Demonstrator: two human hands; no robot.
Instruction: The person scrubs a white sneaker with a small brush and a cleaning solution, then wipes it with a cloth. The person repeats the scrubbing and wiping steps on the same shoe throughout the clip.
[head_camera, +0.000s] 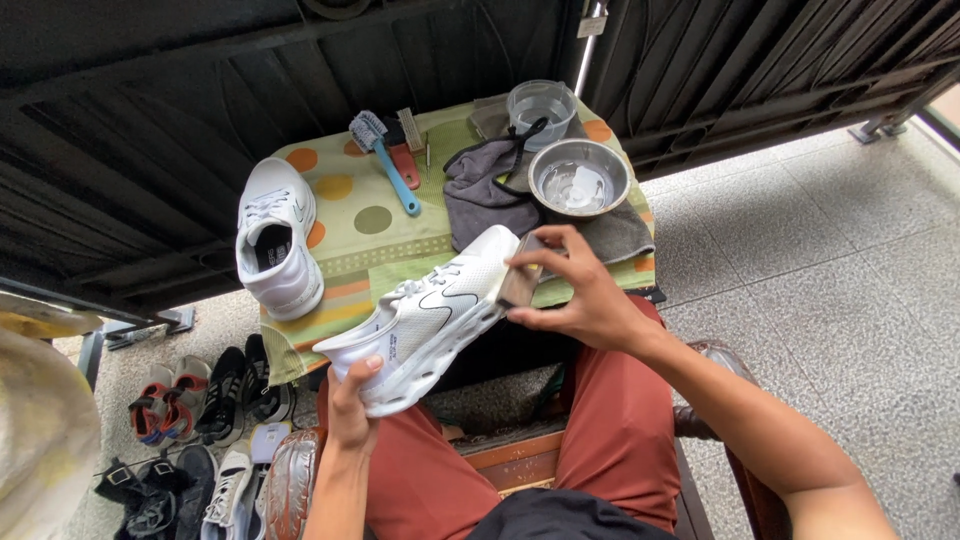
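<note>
My left hand grips the toe end of a white sneaker, holding it on its side above my lap. My right hand holds a small dark brush pressed against the sneaker's heel end. A second white sneaker lies sole down on the left of a small table covered with a green dotted cloth.
On the table stand a metal bowl with water, a clear plastic cup, a grey rag and a blue-handled brush. Several shoes lie on the floor at left. A dark metal gate stands behind.
</note>
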